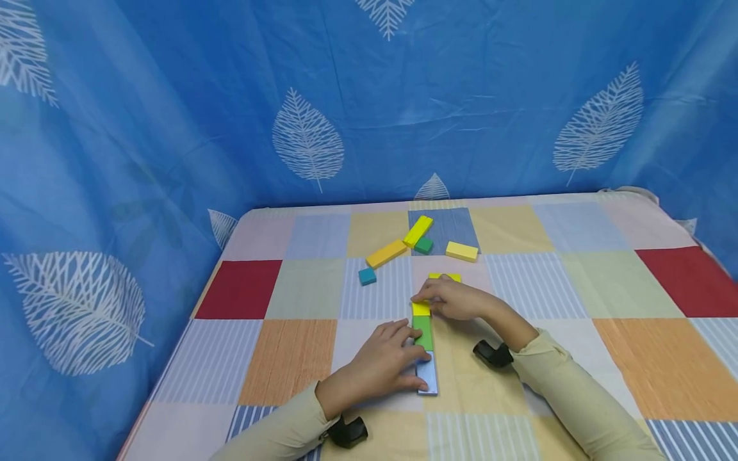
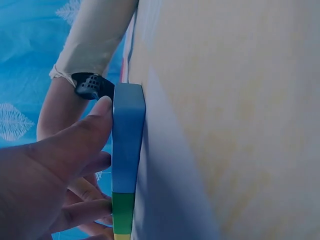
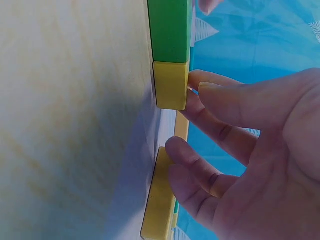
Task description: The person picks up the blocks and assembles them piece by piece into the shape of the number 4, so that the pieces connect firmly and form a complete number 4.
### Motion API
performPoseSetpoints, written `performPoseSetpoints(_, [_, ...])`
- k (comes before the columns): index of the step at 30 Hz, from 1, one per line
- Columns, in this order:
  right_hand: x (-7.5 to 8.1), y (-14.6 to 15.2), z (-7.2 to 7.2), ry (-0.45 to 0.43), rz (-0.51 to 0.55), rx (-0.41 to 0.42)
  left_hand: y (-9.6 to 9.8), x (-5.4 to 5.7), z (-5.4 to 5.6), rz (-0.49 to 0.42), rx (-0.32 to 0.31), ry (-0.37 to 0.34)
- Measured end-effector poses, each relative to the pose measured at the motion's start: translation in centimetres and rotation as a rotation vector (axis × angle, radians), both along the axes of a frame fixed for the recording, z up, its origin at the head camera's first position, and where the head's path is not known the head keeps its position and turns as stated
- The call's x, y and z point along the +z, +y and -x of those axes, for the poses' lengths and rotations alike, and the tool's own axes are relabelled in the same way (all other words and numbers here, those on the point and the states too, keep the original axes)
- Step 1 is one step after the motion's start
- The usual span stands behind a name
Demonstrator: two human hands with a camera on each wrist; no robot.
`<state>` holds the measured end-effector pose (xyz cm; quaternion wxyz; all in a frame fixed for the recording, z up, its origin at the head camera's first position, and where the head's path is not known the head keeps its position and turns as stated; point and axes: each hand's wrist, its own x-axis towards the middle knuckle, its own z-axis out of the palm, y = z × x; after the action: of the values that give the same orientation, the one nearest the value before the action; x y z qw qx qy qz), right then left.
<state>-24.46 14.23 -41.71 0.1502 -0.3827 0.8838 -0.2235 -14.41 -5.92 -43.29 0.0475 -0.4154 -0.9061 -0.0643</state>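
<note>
A straight row of flat blocks lies on the patchwork cloth: a light blue block (image 1: 428, 376) nearest, a green block (image 1: 423, 328), then a short yellow block (image 1: 421, 309). My left hand (image 1: 383, 362) rests along the row with fingers spread, thumb and fingertips on the blue and green blocks. At the far end my right hand (image 1: 458, 301) has its forefinger at the short yellow block (image 3: 171, 85), thumb tip just off it. Its other fingers touch a longer yellow block (image 3: 157, 200), which the hand partly covers in the head view.
Beyond the row lie an orange block (image 1: 386, 254), a teal block (image 1: 366, 276), a bright yellow block (image 1: 418, 231), a dark green block (image 1: 424, 245) and a pale yellow block (image 1: 462, 251). A blue leaf-patterned curtain (image 1: 490, 128) hangs round the table.
</note>
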Motion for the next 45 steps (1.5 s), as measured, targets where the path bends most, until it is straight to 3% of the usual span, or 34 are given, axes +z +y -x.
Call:
performPoseSetpoints(6, [0.2, 0.0, -0.1, -0.018, -0.006, 0.002, 0.3, 0.1, 0.2, 0.022, 0.017, 0.011])
performPoseSetpoints(13, [0.1, 0.0, -0.1, -0.023, 0.005, 0.022, 0.4, 0.3, 0.5, 0.073, 0.081, -0.012])
performPoseSetpoints(20, [-0.2, 0.0, 0.2, -0.035, 0.011, 0.02, 0.4, 0.2, 1.2, 0.127, 0.159, -0.151])
performPoseSetpoints(27, [-0.2, 0.0, 0.1, 0.041, 0.042, 0.038, 0.4, 0.2, 1.4, 0.135, 0.154, -0.175])
performPoseSetpoints(35, [-0.3, -0.3, 0.2, 0.022, -0.022, -0.036, 0.4, 0.1, 1.6, 0.127, 0.15, -0.198])
performPoseSetpoints(45, [-0.2, -0.2, 0.2, 0.011, -0.013, -0.027, 0.6, 0.1, 1.7, 0.143, 0.164, -0.204])
